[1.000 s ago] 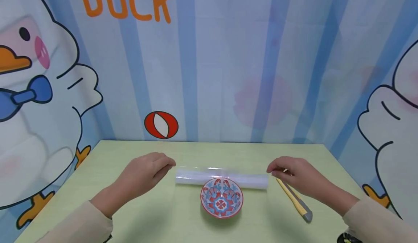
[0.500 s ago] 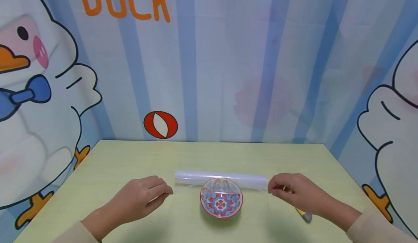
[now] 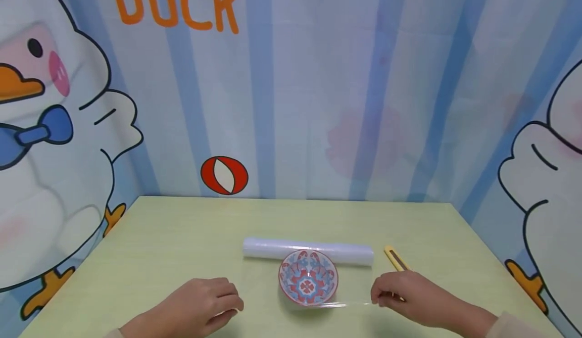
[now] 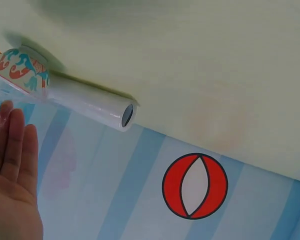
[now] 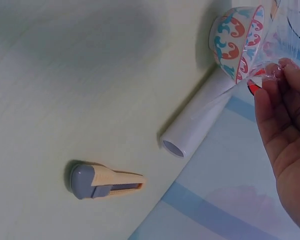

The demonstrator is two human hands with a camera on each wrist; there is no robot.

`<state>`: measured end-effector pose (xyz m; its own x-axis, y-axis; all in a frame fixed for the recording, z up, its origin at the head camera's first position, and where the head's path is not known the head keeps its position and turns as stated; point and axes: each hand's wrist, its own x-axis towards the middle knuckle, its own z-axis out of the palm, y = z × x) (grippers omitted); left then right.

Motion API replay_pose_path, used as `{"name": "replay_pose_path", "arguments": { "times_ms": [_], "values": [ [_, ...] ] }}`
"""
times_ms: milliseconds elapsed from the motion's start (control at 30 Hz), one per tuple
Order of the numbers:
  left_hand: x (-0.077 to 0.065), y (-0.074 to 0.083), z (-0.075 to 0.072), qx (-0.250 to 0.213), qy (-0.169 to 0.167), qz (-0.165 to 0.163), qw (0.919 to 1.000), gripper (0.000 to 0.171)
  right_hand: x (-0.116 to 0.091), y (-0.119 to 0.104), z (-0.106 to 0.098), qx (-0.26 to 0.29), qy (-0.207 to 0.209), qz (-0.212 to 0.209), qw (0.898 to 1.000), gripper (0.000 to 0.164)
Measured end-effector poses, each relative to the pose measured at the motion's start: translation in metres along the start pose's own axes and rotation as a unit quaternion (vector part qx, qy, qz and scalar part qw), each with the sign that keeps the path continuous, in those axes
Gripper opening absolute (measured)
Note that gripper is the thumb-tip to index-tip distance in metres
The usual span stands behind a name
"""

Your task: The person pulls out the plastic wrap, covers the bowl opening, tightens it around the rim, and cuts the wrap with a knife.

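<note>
A patterned red and blue bowl (image 3: 308, 277) stands on the table in front of a roll of cling film (image 3: 268, 248). A clear sheet of cling film (image 3: 336, 305) runs from the roll over the bowl, its near edge glinting at the bowl's front rim. My right hand (image 3: 414, 297) pinches the sheet's right corner; the right wrist view shows film (image 5: 265, 67) gathered at the fingertips. To the left of the bowl, my left hand (image 3: 200, 305) holds the opposite corner between thumb and fingers. Its thumb is out of sight in the left wrist view.
A yellow and grey utility knife (image 3: 394, 257) lies to the right of the roll, partly behind my right hand. A striped curtain (image 3: 309, 100) with cartoon ducks hangs at the table's (image 3: 191, 227) far edge.
Both hands have moved toward me from beside the roll, drawing the film over the bowl to its near side. The bowl and roll stay about where they were.
</note>
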<state>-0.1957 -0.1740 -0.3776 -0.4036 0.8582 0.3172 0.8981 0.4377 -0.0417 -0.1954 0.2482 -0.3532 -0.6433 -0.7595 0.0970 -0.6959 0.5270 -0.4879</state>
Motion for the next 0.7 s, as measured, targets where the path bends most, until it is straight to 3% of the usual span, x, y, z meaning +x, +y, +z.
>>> {"name": "replay_pose_path", "arguments": {
  "times_ms": [67,200,367,433,700],
  "values": [
    [-0.002,0.002,0.004,-0.011,-0.031,-0.013,0.9994,0.009,-0.001,0.004,0.007,-0.017,0.002,-0.013,1.0,0.013],
    [-0.004,0.005,0.011,-0.018,-0.061,-0.028,0.9976,0.013,-0.003,0.011,0.02,-0.06,0.019,-0.039,0.997,0.017],
    [-0.004,0.006,0.019,-0.016,-0.058,-0.017,0.998,0.017,-0.005,0.02,0.032,-0.05,0.018,-0.052,0.997,0.016],
    [-0.005,0.005,0.022,-0.009,-0.046,-0.006,0.9989,0.016,-0.005,0.023,0.036,-0.041,0.009,-0.042,0.998,0.016],
    [-0.005,-0.002,0.034,-0.03,-0.057,-0.016,0.9978,0.016,0.0,0.03,0.049,-0.043,-0.017,0.021,0.999,0.015]
  ]
}}
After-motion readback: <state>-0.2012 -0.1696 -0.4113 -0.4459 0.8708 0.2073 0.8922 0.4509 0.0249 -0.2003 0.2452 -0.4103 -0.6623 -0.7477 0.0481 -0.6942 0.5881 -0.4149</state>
